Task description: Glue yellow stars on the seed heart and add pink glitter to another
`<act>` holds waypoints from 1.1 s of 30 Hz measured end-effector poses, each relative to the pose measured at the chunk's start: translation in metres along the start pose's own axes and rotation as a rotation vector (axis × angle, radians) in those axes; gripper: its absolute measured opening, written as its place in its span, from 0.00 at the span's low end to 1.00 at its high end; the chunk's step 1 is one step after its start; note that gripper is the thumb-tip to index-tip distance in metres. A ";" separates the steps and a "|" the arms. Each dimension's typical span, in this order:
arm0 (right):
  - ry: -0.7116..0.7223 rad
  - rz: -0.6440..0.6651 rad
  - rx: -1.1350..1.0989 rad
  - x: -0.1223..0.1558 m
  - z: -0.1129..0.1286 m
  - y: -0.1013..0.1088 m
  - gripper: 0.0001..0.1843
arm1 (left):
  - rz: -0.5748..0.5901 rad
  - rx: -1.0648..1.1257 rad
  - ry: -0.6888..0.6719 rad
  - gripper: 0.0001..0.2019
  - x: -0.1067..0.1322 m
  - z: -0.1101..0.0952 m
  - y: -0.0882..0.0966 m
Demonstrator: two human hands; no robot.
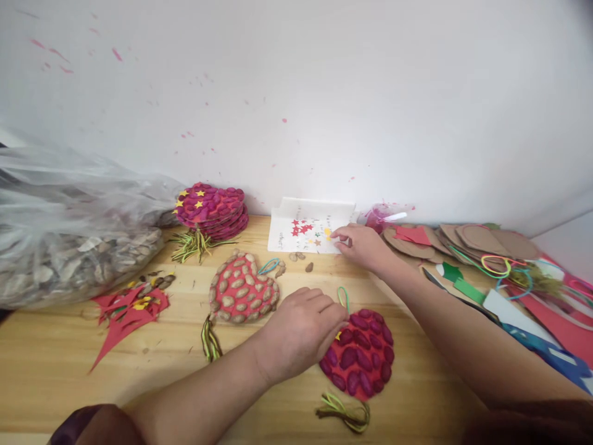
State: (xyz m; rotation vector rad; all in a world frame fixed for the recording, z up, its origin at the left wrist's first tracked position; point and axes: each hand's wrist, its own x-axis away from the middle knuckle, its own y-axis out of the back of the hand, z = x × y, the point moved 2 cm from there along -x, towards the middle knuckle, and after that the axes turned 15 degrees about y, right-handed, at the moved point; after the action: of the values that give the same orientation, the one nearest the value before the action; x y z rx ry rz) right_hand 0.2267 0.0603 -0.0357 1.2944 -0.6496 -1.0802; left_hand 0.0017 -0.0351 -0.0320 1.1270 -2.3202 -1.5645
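Observation:
My left hand (pixel 308 334) is curled, its fingertips at the left edge of a round red ornament (pixel 359 355) covered with purple-dyed shells or seeds. A small yellow star (pixel 338 335) shows right by those fingertips; anything held in them is hidden. A green loop tops the ornament, and a green and brown yarn tassel (pixel 345 412) lies below it. Farther back, my right hand (pixel 359 244) reaches over a white sheet (pixel 287 241), thumb and forefinger slightly apart next to some yellow stars (pixel 327 233). Small red stars (pixel 301 228) are scattered on the same sheet.
A red heart ornament (pixel 243 287) with tan pieces lies left of centre. Behind it are stacked purple ornaments (pixel 213 210). A clear plastic bag (pixel 78 247) and red scraps (pixel 134 306) occupy the left. Cardboard shapes (pixel 482 241) and coloured cords (pixel 503 266) lie on the right.

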 end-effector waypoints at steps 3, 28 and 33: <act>0.005 0.002 -0.027 0.001 0.001 0.001 0.13 | -0.009 0.013 -0.002 0.11 0.000 0.001 -0.001; -0.273 -0.070 -0.253 -0.002 0.002 0.002 0.03 | -0.136 0.250 0.495 0.10 -0.007 0.026 0.008; -0.257 -0.068 -0.274 0.009 0.008 0.006 0.04 | -0.106 0.441 0.595 0.08 -0.010 0.031 0.006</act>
State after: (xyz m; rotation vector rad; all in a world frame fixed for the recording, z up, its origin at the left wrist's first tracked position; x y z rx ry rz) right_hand 0.2254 0.0480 -0.0297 0.9551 -0.6255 -1.3551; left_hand -0.0089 -0.0044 -0.0383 1.5618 -2.2350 -0.5990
